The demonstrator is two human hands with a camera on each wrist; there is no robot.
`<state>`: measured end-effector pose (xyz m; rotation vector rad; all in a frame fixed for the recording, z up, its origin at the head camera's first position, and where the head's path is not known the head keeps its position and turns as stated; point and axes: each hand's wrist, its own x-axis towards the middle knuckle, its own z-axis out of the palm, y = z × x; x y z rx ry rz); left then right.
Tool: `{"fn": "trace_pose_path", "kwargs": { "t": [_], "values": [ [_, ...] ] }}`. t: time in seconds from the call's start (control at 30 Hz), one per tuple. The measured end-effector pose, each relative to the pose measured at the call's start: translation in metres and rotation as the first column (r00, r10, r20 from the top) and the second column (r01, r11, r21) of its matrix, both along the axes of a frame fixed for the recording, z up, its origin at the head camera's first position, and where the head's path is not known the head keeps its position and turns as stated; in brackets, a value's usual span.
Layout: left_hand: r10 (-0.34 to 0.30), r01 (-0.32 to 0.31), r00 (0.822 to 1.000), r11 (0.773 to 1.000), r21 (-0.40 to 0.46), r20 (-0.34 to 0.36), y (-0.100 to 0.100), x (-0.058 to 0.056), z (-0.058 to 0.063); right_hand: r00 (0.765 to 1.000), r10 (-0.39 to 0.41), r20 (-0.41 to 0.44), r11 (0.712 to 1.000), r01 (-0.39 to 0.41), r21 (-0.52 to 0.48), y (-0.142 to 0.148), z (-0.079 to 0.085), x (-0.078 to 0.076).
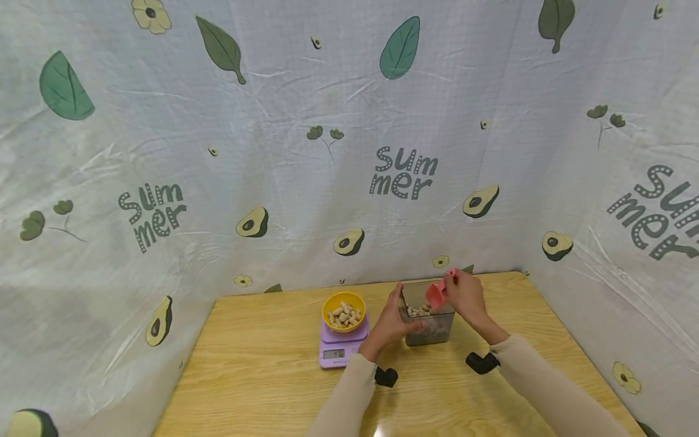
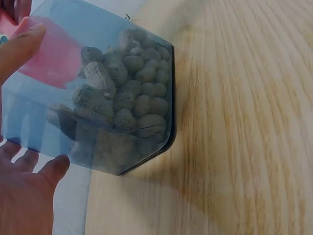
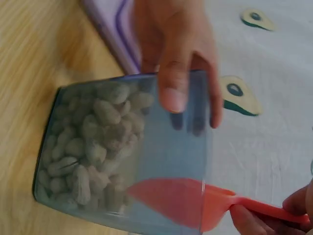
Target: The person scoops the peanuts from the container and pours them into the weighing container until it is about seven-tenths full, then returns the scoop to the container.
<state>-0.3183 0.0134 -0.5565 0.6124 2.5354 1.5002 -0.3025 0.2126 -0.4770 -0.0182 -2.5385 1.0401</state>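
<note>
A grey see-through container [image 1: 431,332] stands on the table, partly filled with unshelled peanuts [image 3: 93,142]. My left hand [image 1: 394,323] grips its left side, with the thumb across the near wall and fingers along the far left. My right hand [image 1: 468,296] pinches the handle of a pink scoop [image 3: 171,200] from above. The scoop's bowl dips inside the container, its tip by the peanuts. Left of the container, a yellow bowl [image 1: 325,308] of peanuts [image 1: 345,315] sits on a purple kitchen scale [image 1: 326,363], whose display seems to read 476.
The wooden table [image 1: 256,364] meets a white printed cloth [image 1: 306,182] behind it and at both sides. A black wrist camera mount [image 1: 386,377] is on the left wrist, and another mount [image 1: 483,363] is on the right.
</note>
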Motion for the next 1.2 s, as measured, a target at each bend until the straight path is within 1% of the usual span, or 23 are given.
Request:
{"fn": "trace_pose_path", "kwargs": {
  "t": [0.07, 0.13, 0.23, 0.4, 0.53, 0.6, 0.7, 0.83, 0.97, 1.03, 1.1, 1.2],
  "values": [
    [0.007, -0.007, 1.000, 1.000, 0.003, -0.002, 0.000, 0.002, 0.002, 1.000, 0.020, -0.002, 0.996, -0.020, 0.085, -0.005, -0.001, 0.000],
    [0.010, -0.010, 1.000, 1.000, 0.004, -0.006, 0.001, 0.004, 0.004, 0.999, 0.034, 0.023, 0.990, -0.037, 0.138, -0.007, -0.004, 0.000],
    [0.012, -0.012, 1.000, 1.000, 0.000, -0.021, 0.002, 0.004, 0.004, 0.998, 0.028, 0.065, 0.989, -0.037, 0.145, -0.007, -0.009, 0.000],
    [0.021, -0.022, 0.999, 1.000, -0.004, -0.037, 0.003, 0.004, 0.005, 0.997, 0.011, 0.078, 0.997, -0.017, 0.072, -0.007, -0.014, -0.002],
    [0.024, -0.024, 0.999, 1.000, -0.001, -0.040, 0.003, 0.004, 0.005, 0.993, 0.047, 0.109, 0.998, -0.052, 0.045, -0.014, -0.017, -0.004],
    [0.021, -0.021, 0.999, 1.000, 0.003, -0.040, 0.003, 0.004, 0.004, 0.989, 0.050, 0.137, 0.998, -0.055, 0.028, -0.016, -0.019, -0.004],
    [0.022, -0.022, 0.999, 1.000, 0.005, -0.039, 0.003, 0.006, 0.003, 0.981, 0.023, 0.191, 0.998, -0.013, -0.058, -0.016, -0.020, -0.005],
    [0.031, -0.031, 0.999, 0.999, 0.008, -0.037, 0.003, 0.007, 0.003, 0.964, 0.011, 0.265, 0.982, 0.040, -0.184, -0.013, -0.020, -0.006],
    [0.036, -0.035, 0.999, 0.999, 0.015, -0.021, 0.002, 0.006, 0.005, 0.964, -0.003, 0.267, 0.956, 0.082, -0.283, -0.014, -0.018, -0.008],
    [0.033, -0.033, 0.999, 0.999, 0.018, -0.010, 0.003, 0.006, 0.005, 0.967, -0.014, 0.256, 0.948, 0.093, -0.303, -0.016, -0.017, -0.010],
    [0.030, -0.030, 1.000, 0.999, 0.014, -0.008, 0.003, 0.006, 0.004, 0.967, -0.017, 0.254, 0.948, 0.096, -0.302, -0.020, -0.017, -0.011],
    [0.032, -0.032, 0.999, 0.999, 0.008, 0.002, 0.005, 0.006, 0.003, 0.961, -0.013, 0.275, 0.956, 0.092, -0.277, -0.024, -0.016, -0.013]
  ]
}}
